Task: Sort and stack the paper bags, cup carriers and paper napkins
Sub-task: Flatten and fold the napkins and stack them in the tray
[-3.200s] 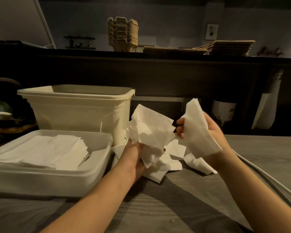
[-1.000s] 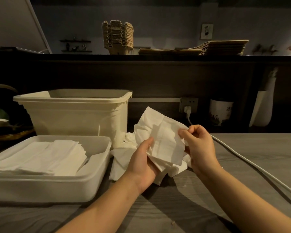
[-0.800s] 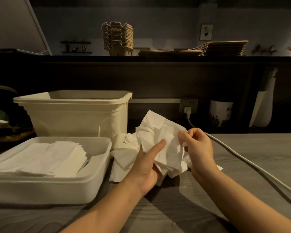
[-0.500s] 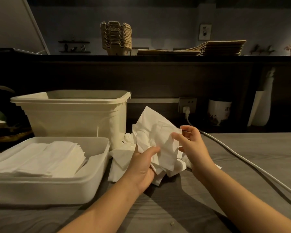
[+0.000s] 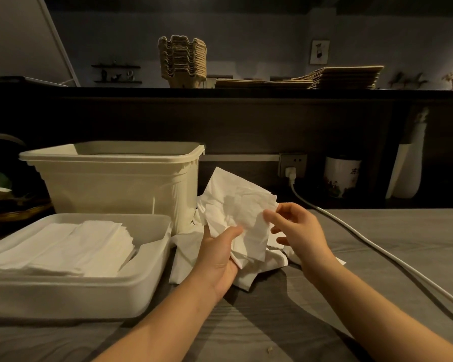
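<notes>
White paper, all creased and half unfolded: that's the crumpled napkin [image 5: 236, 212], held up just above the table [image 5: 377, 231], roughly in the middle, in front of the tall bin's right corner. The left hand [image 5: 217, 259] grips it from below, thumb pressed across the front and the other fingers curled behind. The right hand [image 5: 298, 231] is just beside it with fingers spread and loosely bent; the topmost fingertip touches the napkin's right edge, and the hand isn't closed around anything.

Under both hands there's a messy pile of loose napkins [image 5: 186, 246] lying flat, touching the tray's right wall and the foot of the bin.

Room-wise, the grey tabletop to the right is open apart from a white cable [image 5: 364, 241] running diagonally across it from the wall outlet [image 5: 293, 164].

Containers: the shallow white tray [image 5: 89, 283] on the left holds 1 neat stack of flat napkins [image 5: 71, 246], leaving a bare strip along its right side. The cream bin [image 5: 115, 184] stands right behind it; can't see inside from here. Up on the dark shelf [image 5: 246, 92], cup carriers [image 5: 182, 62] are stacked, with flat paper bags [image 5: 345, 77] piled further right.
</notes>
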### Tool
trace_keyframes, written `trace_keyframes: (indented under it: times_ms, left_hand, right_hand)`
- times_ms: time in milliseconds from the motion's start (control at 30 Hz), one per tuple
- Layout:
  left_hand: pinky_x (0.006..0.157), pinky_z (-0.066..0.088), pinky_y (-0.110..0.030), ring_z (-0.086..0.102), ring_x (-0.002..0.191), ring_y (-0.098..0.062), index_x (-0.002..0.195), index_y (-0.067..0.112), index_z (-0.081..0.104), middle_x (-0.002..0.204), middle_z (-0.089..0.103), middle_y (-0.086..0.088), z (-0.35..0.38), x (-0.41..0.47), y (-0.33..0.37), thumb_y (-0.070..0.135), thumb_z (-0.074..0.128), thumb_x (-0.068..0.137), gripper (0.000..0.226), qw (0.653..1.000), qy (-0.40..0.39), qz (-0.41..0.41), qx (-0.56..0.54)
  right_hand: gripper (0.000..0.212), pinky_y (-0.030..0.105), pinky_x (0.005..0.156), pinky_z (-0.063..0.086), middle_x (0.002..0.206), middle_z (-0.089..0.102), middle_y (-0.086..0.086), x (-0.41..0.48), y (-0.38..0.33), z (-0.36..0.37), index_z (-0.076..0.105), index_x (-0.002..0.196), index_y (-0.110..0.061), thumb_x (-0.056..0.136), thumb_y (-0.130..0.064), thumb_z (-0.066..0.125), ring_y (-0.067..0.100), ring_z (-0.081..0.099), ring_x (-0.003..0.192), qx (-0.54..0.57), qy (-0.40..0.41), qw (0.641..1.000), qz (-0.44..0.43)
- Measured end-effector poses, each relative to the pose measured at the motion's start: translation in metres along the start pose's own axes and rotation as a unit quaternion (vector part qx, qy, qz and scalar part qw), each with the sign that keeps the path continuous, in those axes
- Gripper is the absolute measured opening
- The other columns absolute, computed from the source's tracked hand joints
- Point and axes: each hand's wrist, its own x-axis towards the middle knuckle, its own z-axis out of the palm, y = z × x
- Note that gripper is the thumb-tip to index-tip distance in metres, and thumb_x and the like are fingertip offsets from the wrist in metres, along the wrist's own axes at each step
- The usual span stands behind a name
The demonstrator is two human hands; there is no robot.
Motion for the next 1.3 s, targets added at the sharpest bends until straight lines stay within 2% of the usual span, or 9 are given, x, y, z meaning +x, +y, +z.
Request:
trace_keyframes:
  times_ms: [167, 333, 433, 533, 633, 900, 1067, 1167, 1300]
  left_hand:
    - [0.093, 0.049, -0.05, 0.06, 0.108, -0.029, 0.127, 0.02, 0.051, 0.116, 0.065, -0.011, 0.002, -0.001, 0.001, -0.002, 0.054, 0.088, 0.044, 1.0, 0.007, 0.005, -0.002]
    - [0.087, 0.052, -0.046, 0.061, 0.107, -0.029, 0.127, 0.017, 0.052, 0.113, 0.066, -0.012, 0.003, -0.003, 0.003, -0.003, 0.052, 0.088, 0.043, 1.0, 0.013, -0.003, 0.003]
    - [0.077, 0.055, -0.039, 0.063, 0.103, -0.027, 0.125, 0.018, 0.055, 0.111, 0.068, -0.01, 0.004, -0.005, 0.004, 0.002, 0.055, 0.088, 0.04, 1.0, 0.005, -0.009, 0.003]
    - [0.063, 0.056, -0.034, 0.068, 0.087, -0.022, 0.114, 0.017, 0.061, 0.096, 0.072, -0.008, 0.005, -0.006, 0.006, 0.018, 0.056, 0.091, 0.024, 0.999, 0.002, -0.028, -0.024]
    - [0.055, 0.056, -0.032, 0.071, 0.075, -0.02, 0.107, 0.015, 0.064, 0.086, 0.074, -0.008, 0.005, -0.005, 0.01, 0.032, 0.052, 0.093, 0.025, 0.997, 0.012, -0.047, -0.053]
    - [0.079, 0.054, -0.046, 0.065, 0.096, -0.032, 0.109, 0.009, 0.065, 0.104, 0.07, -0.016, 0.005, -0.005, 0.013, 0.026, 0.056, 0.091, 0.026, 0.994, 0.053, -0.077, -0.054]
    - [0.074, 0.055, -0.041, 0.067, 0.087, -0.028, 0.102, 0.01, 0.066, 0.092, 0.072, -0.012, 0.005, -0.006, 0.013, 0.024, 0.058, 0.091, 0.02, 0.995, 0.05, -0.072, -0.047]
    - [0.07, 0.055, -0.04, 0.065, 0.095, -0.03, 0.111, 0.012, 0.062, 0.103, 0.069, -0.014, 0.006, -0.005, 0.013, 0.024, 0.059, 0.09, 0.024, 0.996, 0.065, -0.058, -0.021]
    - [0.078, 0.054, -0.041, 0.063, 0.099, -0.03, 0.115, 0.016, 0.06, 0.109, 0.067, -0.013, 0.005, -0.004, 0.012, 0.027, 0.059, 0.09, 0.028, 0.996, 0.074, -0.037, 0.006]
  right_hand:
    - [0.011, 0.029, 0.069, 0.051, 0.089, 0.062, -0.003, 0.004, 0.0, 0.001, 0.058, 0.085, -0.029, 0.082, -0.025, 0.068, 0.014, 0.059, 0.085, -0.039, 0.04, 0.996, -0.066]
    - [0.015, 0.023, 0.073, 0.05, 0.091, 0.062, -0.002, 0.003, 0.001, 0.003, 0.059, 0.092, -0.028, 0.081, -0.027, 0.069, 0.011, 0.058, 0.086, -0.083, -0.021, 0.992, -0.088]
    - [0.014, 0.031, 0.078, 0.056, 0.092, 0.067, 0.001, 0.001, 0.001, 0.006, 0.058, 0.087, -0.033, 0.084, -0.022, 0.066, 0.019, 0.063, 0.09, -0.044, -0.064, 0.995, -0.06]
    - [0.02, 0.011, 0.061, 0.048, 0.085, 0.067, -0.006, -0.002, -0.002, 0.003, 0.06, 0.087, -0.034, 0.088, -0.014, 0.061, 0.008, 0.06, 0.08, 0.014, -0.064, 0.996, -0.065]
    - [0.022, 0.02, 0.075, 0.051, 0.093, 0.068, -0.008, -0.003, -0.005, 0.002, 0.062, 0.091, -0.033, 0.089, -0.011, 0.057, 0.008, 0.062, 0.091, 0.059, -0.066, 0.995, -0.05]
    - [0.019, 0.028, 0.079, 0.047, 0.098, 0.065, 0.0, 0.0, -0.005, -0.002, 0.06, 0.108, -0.017, 0.094, -0.013, 0.048, 0.015, 0.06, 0.095, 0.299, -0.064, 0.949, 0.073]
    - [0.024, 0.042, 0.097, 0.044, 0.1, 0.068, 0.004, 0.004, -0.002, -0.006, 0.06, 0.113, -0.013, 0.092, -0.018, 0.05, 0.023, 0.061, 0.105, 0.373, -0.064, 0.915, 0.136]
    - [0.021, 0.04, 0.078, 0.053, 0.094, 0.072, 0.005, 0.003, -0.006, -0.01, 0.061, 0.109, -0.013, 0.094, -0.021, 0.047, 0.023, 0.067, 0.093, 0.397, -0.062, 0.906, 0.133]
    - [0.028, 0.023, 0.047, 0.053, 0.086, 0.073, 0.004, 0.005, -0.012, -0.018, 0.058, 0.116, -0.013, 0.095, -0.028, 0.049, 0.015, 0.071, 0.063, 0.42, -0.009, 0.895, 0.152]
